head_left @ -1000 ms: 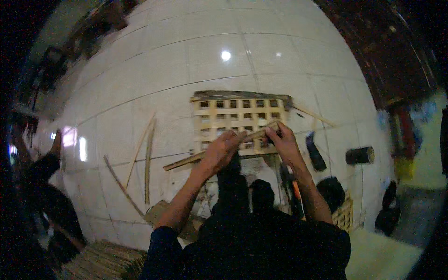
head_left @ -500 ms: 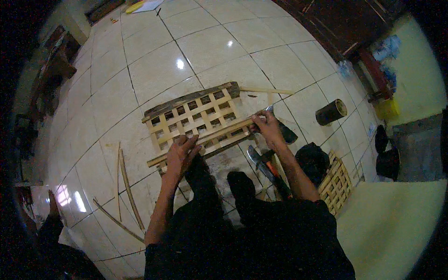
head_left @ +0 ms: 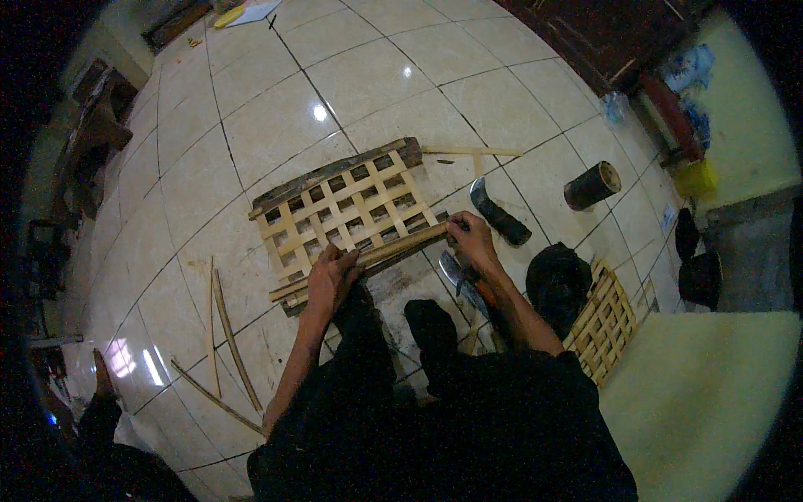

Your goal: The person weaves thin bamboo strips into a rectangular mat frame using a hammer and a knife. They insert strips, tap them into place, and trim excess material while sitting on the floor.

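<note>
A woven bamboo lattice (head_left: 343,219) lies on the floor in front of me, a dark rough wooden board (head_left: 410,151) showing past its far edge. Along the lattice's near side runs a bamboo strip (head_left: 401,245), held by both hands. My left hand (head_left: 329,280) grips it near the middle, fingers closed. Farther right, my right hand (head_left: 473,243) pinches its right end between thumb and fingers. Just beyond that hand rests a curved knife with a dark handle (head_left: 504,224). A second blade (head_left: 450,268), with an orange and black handle, lies partly under my right forearm.
Loose bamboo strips (head_left: 232,339) lie on the tiles at left, and a thin one (head_left: 489,152) at far right. A short bamboo tube (head_left: 592,186), a black bag (head_left: 558,280) and another woven lattice (head_left: 606,314) are at right. Another person's foot (head_left: 102,376) shows at lower left.
The strip has come nearer to me, down to the lattice's near edge. My right hand has drawn back with it, uncovering the curved knife.
</note>
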`<state>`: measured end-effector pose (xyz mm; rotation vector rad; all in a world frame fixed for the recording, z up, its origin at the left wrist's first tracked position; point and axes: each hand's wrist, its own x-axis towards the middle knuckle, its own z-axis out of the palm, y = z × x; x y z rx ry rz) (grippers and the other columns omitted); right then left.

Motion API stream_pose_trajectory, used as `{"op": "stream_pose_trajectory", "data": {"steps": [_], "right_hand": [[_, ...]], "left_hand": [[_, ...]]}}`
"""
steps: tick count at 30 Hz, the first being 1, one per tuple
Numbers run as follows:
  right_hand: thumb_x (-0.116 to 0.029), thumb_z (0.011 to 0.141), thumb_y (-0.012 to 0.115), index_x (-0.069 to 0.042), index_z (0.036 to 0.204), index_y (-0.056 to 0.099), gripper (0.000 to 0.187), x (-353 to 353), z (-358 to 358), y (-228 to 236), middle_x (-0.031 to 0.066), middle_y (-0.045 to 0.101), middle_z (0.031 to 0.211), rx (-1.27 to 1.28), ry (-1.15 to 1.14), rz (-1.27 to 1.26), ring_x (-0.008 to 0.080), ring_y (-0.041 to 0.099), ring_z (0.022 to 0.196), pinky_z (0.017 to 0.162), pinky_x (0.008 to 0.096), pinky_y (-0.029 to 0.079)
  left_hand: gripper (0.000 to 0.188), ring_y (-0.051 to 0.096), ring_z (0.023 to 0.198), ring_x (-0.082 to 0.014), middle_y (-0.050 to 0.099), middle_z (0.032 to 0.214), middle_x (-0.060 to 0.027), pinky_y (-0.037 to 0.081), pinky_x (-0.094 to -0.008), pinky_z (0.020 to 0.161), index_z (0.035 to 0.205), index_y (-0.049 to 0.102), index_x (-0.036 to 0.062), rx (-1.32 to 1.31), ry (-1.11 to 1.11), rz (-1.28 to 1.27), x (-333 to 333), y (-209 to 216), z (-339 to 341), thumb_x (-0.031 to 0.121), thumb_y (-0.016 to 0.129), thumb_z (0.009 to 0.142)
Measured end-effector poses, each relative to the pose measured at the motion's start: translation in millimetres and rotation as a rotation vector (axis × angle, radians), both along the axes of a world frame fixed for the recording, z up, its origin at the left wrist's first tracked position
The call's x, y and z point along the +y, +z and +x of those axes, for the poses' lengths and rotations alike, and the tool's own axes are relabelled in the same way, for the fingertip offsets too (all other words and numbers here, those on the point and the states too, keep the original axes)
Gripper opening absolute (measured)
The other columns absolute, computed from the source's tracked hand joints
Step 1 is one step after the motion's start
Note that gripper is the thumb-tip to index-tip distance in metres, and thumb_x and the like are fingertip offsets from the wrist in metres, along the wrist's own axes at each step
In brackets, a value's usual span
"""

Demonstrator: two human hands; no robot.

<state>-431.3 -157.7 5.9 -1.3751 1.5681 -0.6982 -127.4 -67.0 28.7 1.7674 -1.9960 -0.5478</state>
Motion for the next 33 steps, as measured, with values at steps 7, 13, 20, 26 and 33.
{"op": "stream_pose_trajectory", "data": {"steps": [7, 13, 20, 26, 33], "right_hand": [[-0.021, 0.083, 0.067, 0.001, 0.097, 0.064, 0.026, -6, -7, -22, 0.0134, 0.068, 0.086, 0.188, 0.054, -0.216, 0.0248, 0.065, 0.078, 0.072, 0.0360, 0.051], [-0.022, 0.081, 0.067, 0.001, 0.098, 0.064, 0.029, -9, -5, -14, 0.0162, 0.067, 0.091, 0.083, 0.031, -0.020, 0.0288, 0.066, 0.085, 0.077, 0.0379, 0.051], [-0.024, 0.081, 0.068, 0.001, 0.101, 0.064, 0.032, -11, -8, -27, 0.0179, 0.067, 0.092, 0.108, 0.023, -0.076, 0.0291, 0.065, 0.088, 0.078, 0.0371, 0.051], [-0.026, 0.082, 0.067, 0.001, 0.100, 0.065, 0.033, -8, -11, -28, 0.0168, 0.067, 0.091, 0.097, 0.002, -0.071, 0.0262, 0.066, 0.082, 0.074, 0.0372, 0.052], [-0.025, 0.082, 0.066, 0.001, 0.099, 0.065, 0.031, -4, -7, -20, 0.0147, 0.067, 0.086, 0.053, -0.014, -0.092, 0.0233, 0.066, 0.074, 0.068, 0.0351, 0.052]], "left_hand": [[0.031, 0.058, 0.085, -0.0337, 0.058, 0.095, -0.0148, 0.048, -0.0441, 0.071, 0.108, 0.069, 0.0097, -0.082, -0.034, -0.099, -3, -11, -3, 0.020, 0.071, 0.078], [0.030, 0.059, 0.089, -0.0337, 0.060, 0.101, -0.0138, 0.049, -0.0452, 0.074, 0.108, 0.068, 0.0137, -0.059, 0.001, 0.008, -9, -10, 1, 0.025, 0.069, 0.080], [0.027, 0.060, 0.095, -0.0342, 0.060, 0.104, -0.0122, 0.050, -0.0450, 0.079, 0.103, 0.065, 0.0140, -0.014, 0.090, 0.195, -6, -15, -7, 0.022, 0.070, 0.077], [0.032, 0.057, 0.102, -0.0354, 0.059, 0.110, -0.0109, 0.046, -0.0487, 0.089, 0.106, 0.058, 0.0146, -0.172, 0.052, 0.078, 2, -25, -14, 0.021, 0.069, 0.076], [0.028, 0.056, 0.105, -0.0356, 0.058, 0.114, -0.0102, 0.045, -0.0484, 0.092, 0.111, 0.055, 0.0144, -0.215, 0.044, 0.018, 4, -40, -14, 0.015, 0.059, 0.083]]}}
